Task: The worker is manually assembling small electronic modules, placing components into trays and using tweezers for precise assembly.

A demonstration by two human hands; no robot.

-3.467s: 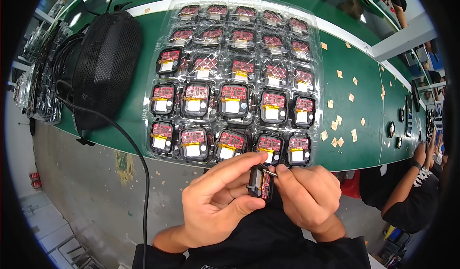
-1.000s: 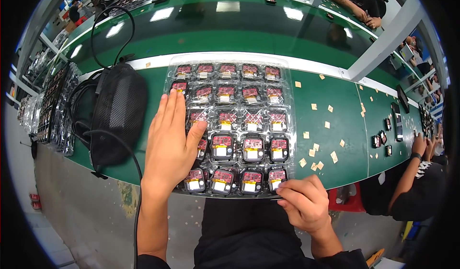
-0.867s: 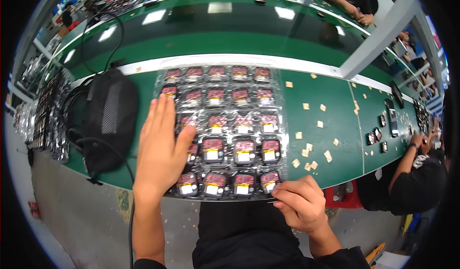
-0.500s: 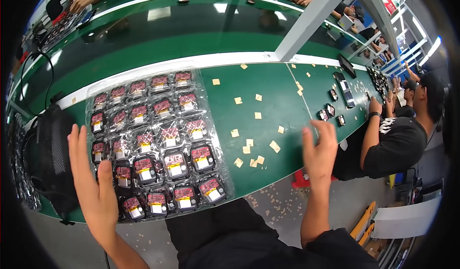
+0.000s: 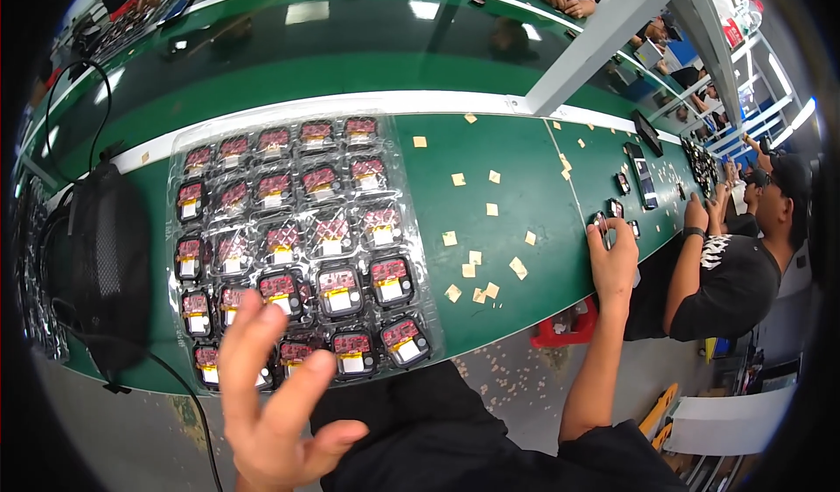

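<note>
A clear plastic blister tray lies in front of me, filled with rows of small black square devices showing reddish faces, white patches and yellow strips. My left hand is raised over the tray's near edge, fingers spread, holding nothing and hiding part of the front row. Off to the right, my right hand has its thumb and fingers closed around a small black device on the green table. The hand partly covers that device. Other loose devices lie just beyond it.
Small tan paper squares are scattered over the green table. A black mesh bag with a cable stands left of the tray. A grey metal post rises behind. A co-worker sits at the right, near a long black box.
My left hand has moved right from the tray's left side to its near edge. My right hand has reached farther right and closed on a loose device. The view has shifted slightly.
</note>
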